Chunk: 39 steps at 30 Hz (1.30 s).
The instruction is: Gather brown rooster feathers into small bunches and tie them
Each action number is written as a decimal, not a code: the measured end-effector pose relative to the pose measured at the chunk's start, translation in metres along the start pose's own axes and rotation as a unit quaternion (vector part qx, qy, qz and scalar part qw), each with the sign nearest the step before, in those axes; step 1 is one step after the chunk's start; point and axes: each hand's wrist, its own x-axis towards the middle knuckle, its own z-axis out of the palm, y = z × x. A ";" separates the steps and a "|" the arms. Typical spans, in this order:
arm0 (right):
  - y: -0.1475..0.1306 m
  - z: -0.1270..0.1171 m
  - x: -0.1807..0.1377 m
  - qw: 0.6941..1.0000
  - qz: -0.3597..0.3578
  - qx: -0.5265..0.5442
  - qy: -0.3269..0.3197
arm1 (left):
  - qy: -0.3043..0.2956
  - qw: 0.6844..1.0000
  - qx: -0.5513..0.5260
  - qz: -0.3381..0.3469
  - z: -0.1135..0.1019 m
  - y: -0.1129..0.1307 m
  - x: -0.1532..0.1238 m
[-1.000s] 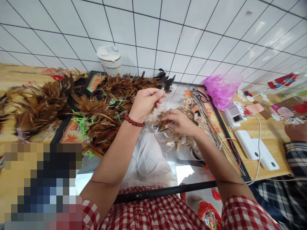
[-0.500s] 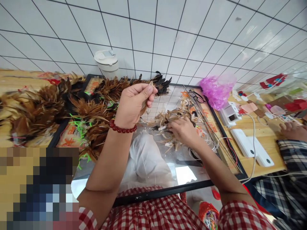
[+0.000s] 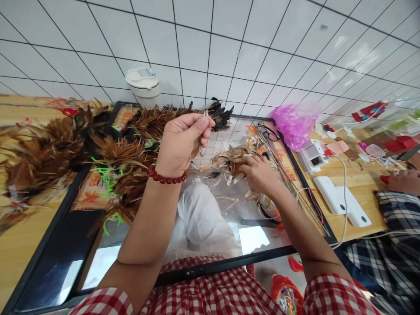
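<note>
Feathers (image 3: 196, 152), a small bunch of them, are pinched between the thumb and fingers of your left grip (image 3: 182, 140), raised above the glass, with pale ends poking up past the thumb and brownish parts hanging below. Your right grip (image 3: 260, 175) has its fingers, loosely curled, on the edge of a loose pile (image 3: 234, 157) of pale and brown feathers; you cannot tell from here whether it has hold of any.

A red bead bracelet (image 3: 167, 177) circles your left wrist. Left of that hand, brown feather bundles (image 3: 121, 151) lie across the glass, with green ties (image 3: 108, 175) among them. Right of the pile you have thin rods and, near their far ends, black-rimmed glasses (image 3: 268, 132).

A black frame (image 3: 197, 272) borders the glass, which sits over the wooden table (image 3: 361, 186). Beyond its right side are a purple plastic bag (image 3: 297, 124) and 2 white oblong devices (image 3: 334, 192). A lidded white cup (image 3: 143, 87) stands at the far side, by the tiled wall. At far right, 1 co-worker's hand (image 3: 407, 180) rests near red material.
</note>
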 end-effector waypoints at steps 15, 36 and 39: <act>-0.041 0.028 0.070 0.929 -0.221 0.282 -0.091 | 0.012 1.000 0.018 0.000 -0.005 -0.003 0.001; -0.039 0.008 0.032 0.969 -0.093 0.222 -0.060 | 0.014 0.999 0.036 -0.006 -0.004 -0.007 0.003; -0.056 0.008 0.041 0.967 -0.177 0.179 -0.040 | 0.013 0.999 0.036 -0.007 -0.005 -0.008 0.003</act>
